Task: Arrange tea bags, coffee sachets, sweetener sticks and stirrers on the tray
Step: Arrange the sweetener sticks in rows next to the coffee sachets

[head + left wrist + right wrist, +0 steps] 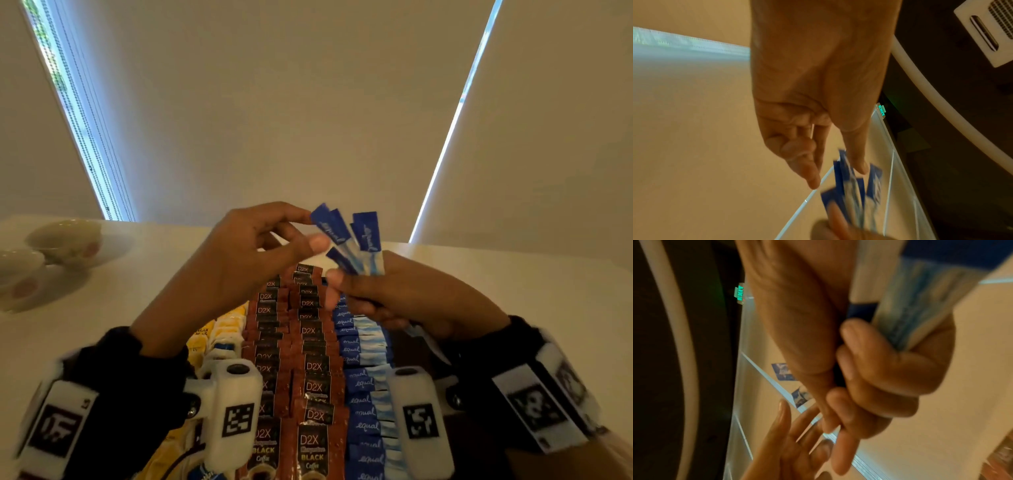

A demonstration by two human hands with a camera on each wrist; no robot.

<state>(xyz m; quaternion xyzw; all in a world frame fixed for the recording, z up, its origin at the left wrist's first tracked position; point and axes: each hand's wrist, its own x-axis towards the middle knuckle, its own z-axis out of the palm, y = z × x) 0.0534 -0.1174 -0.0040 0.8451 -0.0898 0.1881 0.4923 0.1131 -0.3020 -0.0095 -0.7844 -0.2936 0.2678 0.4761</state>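
nearest, at 6 o'clock in the head view: tray contents in columns, yellow tea bags [219, 329] at left, brown d2x coffee sachets [310, 390] in the middle, blue equal stick row [363, 383] at right. tray itself mostly hidden, its edge unclear. no stirrers visible.

above that, centre: right hand [404, 301] fist-curled around the lower ends of a loose fan of sweetener sticks [356, 240], blue tops splaying toward 12 and 11 o'clock. left hand [246, 260] at 10 o'clock of the bundle, thumb and forefinger closing on the top of one stick; real contact can't be told, other fingers loosely curled.

risk, my read: fan is uneven and held only at the base, so pulling one stick could drag neighbours out onto the coffee rows. thin, slick paper.

far, 9 o'clock: cups [61, 240] on the table [513, 274].
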